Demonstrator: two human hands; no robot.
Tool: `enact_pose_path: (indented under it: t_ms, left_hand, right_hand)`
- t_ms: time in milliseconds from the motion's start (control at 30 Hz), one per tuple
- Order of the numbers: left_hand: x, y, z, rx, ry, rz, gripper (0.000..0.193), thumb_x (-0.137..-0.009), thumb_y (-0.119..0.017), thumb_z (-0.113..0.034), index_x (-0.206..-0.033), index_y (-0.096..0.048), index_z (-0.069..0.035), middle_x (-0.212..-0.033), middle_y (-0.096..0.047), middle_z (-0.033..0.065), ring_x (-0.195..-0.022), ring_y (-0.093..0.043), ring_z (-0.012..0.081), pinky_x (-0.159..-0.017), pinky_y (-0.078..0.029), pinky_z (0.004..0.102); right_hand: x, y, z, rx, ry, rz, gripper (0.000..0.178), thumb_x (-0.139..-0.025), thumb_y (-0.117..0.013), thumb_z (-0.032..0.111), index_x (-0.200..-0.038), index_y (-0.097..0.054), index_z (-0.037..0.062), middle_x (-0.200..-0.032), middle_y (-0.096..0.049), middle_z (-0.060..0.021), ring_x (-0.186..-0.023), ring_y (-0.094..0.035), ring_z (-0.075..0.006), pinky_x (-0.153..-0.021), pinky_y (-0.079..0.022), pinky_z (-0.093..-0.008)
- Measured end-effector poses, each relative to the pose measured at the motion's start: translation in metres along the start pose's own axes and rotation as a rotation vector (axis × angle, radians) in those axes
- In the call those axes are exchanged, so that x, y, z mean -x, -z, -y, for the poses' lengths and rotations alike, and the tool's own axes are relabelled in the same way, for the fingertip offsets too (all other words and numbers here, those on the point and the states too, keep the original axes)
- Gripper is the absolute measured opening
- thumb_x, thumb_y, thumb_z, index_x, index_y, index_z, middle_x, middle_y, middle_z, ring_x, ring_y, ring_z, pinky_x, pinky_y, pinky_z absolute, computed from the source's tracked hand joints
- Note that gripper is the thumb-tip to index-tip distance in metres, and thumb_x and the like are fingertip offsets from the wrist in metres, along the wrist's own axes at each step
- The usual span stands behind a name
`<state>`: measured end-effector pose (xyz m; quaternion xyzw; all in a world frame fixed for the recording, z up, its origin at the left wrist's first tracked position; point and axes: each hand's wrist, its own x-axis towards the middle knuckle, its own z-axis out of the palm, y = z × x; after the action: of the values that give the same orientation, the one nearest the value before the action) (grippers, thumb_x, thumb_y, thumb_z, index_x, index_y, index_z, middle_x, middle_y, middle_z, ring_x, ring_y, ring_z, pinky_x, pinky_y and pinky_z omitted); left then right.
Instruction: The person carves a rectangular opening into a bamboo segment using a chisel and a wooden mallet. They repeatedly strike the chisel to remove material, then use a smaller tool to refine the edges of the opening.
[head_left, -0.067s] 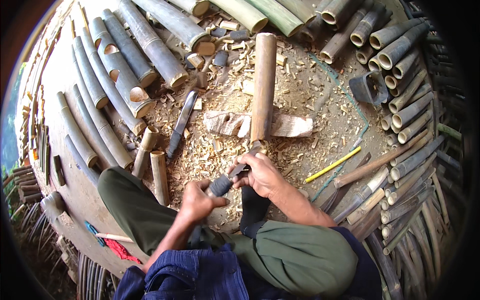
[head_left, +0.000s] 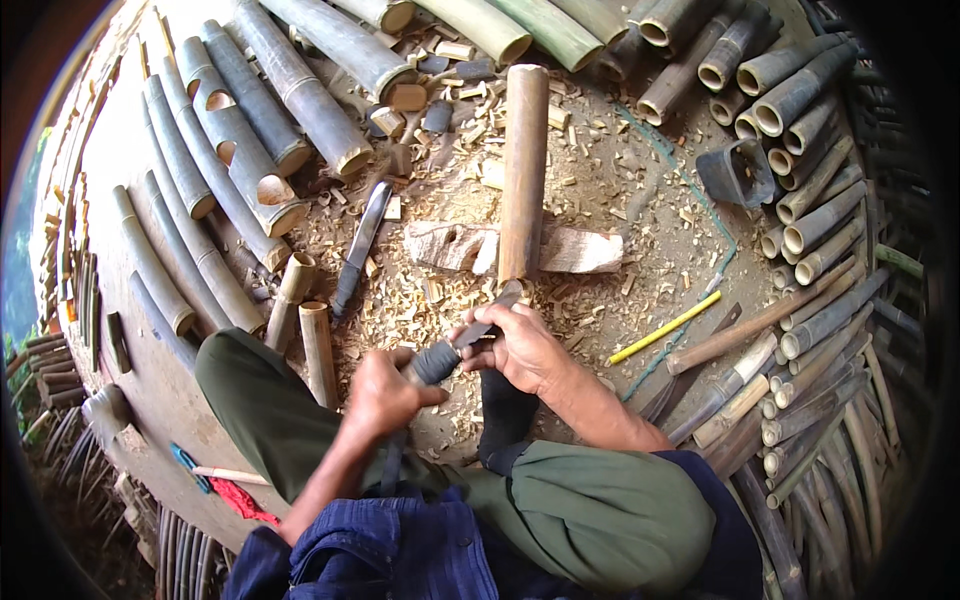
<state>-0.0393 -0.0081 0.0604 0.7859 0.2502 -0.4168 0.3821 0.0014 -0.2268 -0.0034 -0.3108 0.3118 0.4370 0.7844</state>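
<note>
My left hand (head_left: pixel 384 392) is closed round the dark-wrapped handle of a knife (head_left: pixel 436 363). Its steel blade slants up and away to the right, with the tip at the near end of a brown bamboo tube (head_left: pixel 524 170). The fingers of my right hand (head_left: pixel 522 352) are curled and pinch the blade partway along. The tube points away from me and lies across a pale, notched wood block (head_left: pixel 580 251) on the ground. Part of the blade is hidden behind my right fingers.
Wood chips (head_left: pixel 400 300) cover the ground. A second knife (head_left: pixel 362 245) lies left of the block, near two short bamboo pieces (head_left: pixel 318 350). Bamboo poles (head_left: pixel 310 95) line the left and far sides; stacked tubes (head_left: pixel 820 235), a black container (head_left: pixel 738 172) and a yellow stick (head_left: pixel 665 328) are right.
The knife has turned and shifted slightly, so more of its blade shows by my right fingers. My left hand has moved a little to the left with the handle.
</note>
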Motion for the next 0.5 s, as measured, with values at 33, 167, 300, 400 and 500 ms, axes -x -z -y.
enact_pose_path:
  t_ms: [33,167,300,400,500]
  left_hand:
    - [-0.003,0.019,-0.039,-0.219,-0.018,0.011,0.048,-0.063,-0.094,-0.027,-0.1,-0.081,0.001,-0.08,-0.076,0.0214,-0.075,-0.077,0.0321,-0.073,-0.06,0.0441]
    - [0.004,0.026,-0.115,-0.759,-0.449,-0.206,0.012,-0.071,-0.077,-0.01,-0.076,-0.072,-0.001,-0.068,-0.07,0.0173,-0.072,-0.075,0.0319,-0.067,-0.059,0.044]
    - [0.013,-0.006,-0.137,-1.292,-0.794,-0.336,0.01,-0.079,-0.071,-0.01,-0.084,-0.066,-0.003,-0.078,-0.071,0.0088,-0.074,-0.075,0.0262,-0.062,-0.057,0.042]
    - [-0.01,0.028,-0.134,-1.329,-0.847,-0.119,0.01,-0.084,-0.072,-0.013,-0.084,-0.068,-0.004,-0.078,-0.072,0.0086,-0.076,-0.076,0.0256,-0.065,-0.059,0.0398]
    - [-0.053,0.078,-0.133,-1.177,-0.629,0.21,0.017,-0.072,-0.076,-0.016,-0.08,-0.073,-0.001,-0.078,-0.076,0.015,-0.073,-0.077,0.0317,-0.065,-0.061,0.0425]
  right_hand:
    - [0.0,0.006,-0.001,-0.137,0.036,0.044,0.02,-0.105,-0.052,0.017,-0.11,-0.062,0.0003,-0.104,-0.073,-0.02,-0.081,-0.073,-0.0247,-0.069,-0.067,-0.0439]
    - [0.003,0.02,-0.011,-0.518,0.115,0.182,0.024,-0.107,-0.051,0.023,-0.115,-0.064,0.0051,-0.114,-0.075,-0.0145,-0.102,-0.075,-0.0249,-0.086,-0.065,-0.0428]
    - [-0.016,0.037,-0.033,-0.709,0.087,0.156,0.027,-0.111,-0.052,0.032,-0.12,-0.066,0.0112,-0.117,-0.077,-0.0078,-0.103,-0.076,-0.0214,-0.085,-0.065,-0.0383]
    - [-0.017,0.037,-0.034,-0.618,0.14,0.226,0.03,-0.111,-0.054,0.033,-0.124,-0.066,0.0079,-0.113,-0.076,-0.0089,-0.099,-0.075,-0.0212,-0.086,-0.065,-0.0368]
    - [-0.004,0.012,-0.029,-0.568,0.004,0.201,0.032,-0.111,-0.053,0.026,-0.125,-0.063,-0.0009,-0.11,-0.072,-0.0161,-0.104,-0.073,-0.0264,-0.095,-0.063,-0.0408]
